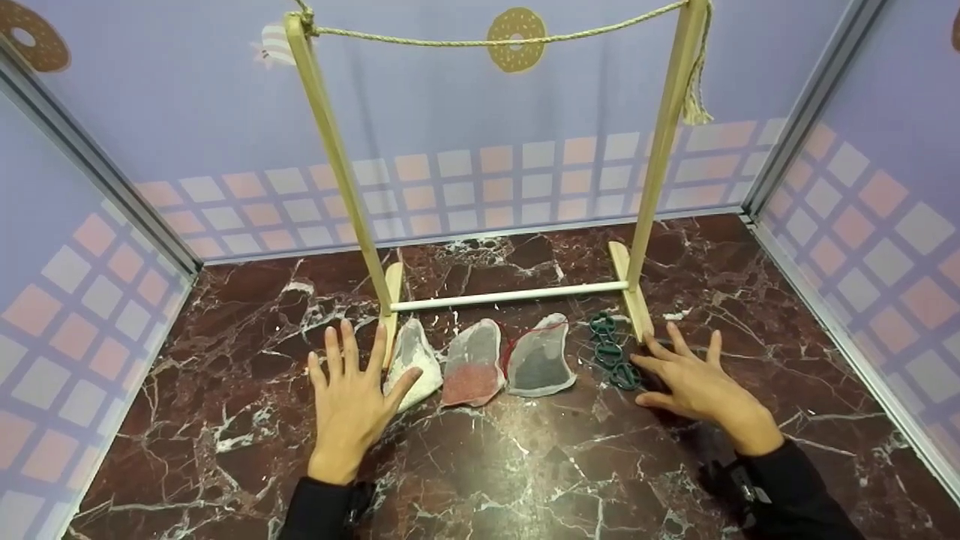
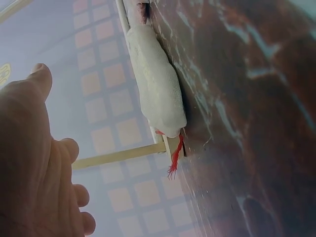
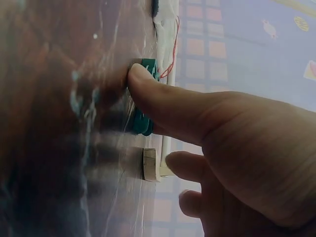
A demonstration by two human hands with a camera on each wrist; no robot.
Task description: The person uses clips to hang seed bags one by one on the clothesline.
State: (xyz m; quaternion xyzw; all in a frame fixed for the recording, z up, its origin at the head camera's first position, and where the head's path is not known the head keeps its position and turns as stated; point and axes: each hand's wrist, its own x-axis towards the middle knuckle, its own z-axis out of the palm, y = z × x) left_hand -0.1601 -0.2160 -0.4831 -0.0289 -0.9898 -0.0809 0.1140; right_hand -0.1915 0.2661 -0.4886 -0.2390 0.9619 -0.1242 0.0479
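Observation:
My left hand (image 1: 349, 409) is spread beside a mesh pouch of white grains (image 1: 417, 375), palm down in the head view, holding nothing. In the left wrist view that pouch (image 2: 157, 81) lies beyond the fingers, a red string (image 2: 176, 157) at its end. A pouch with pink contents (image 1: 472, 382) and one with dark contents (image 1: 541, 367) lie to its right. My right hand (image 1: 701, 382), fingers spread, is just right of several green clips (image 1: 609, 351); in the right wrist view its thumb overlaps the clips (image 3: 143, 122), and contact is unclear.
Behind the pouches stands a wooden frame (image 1: 656, 150) with a white bar (image 1: 510, 295) low down and a rope (image 1: 420, 42) strung across its top. Patterned walls (image 1: 450, 97) enclose the dark marbled surface (image 1: 480, 480) at the back and both sides.

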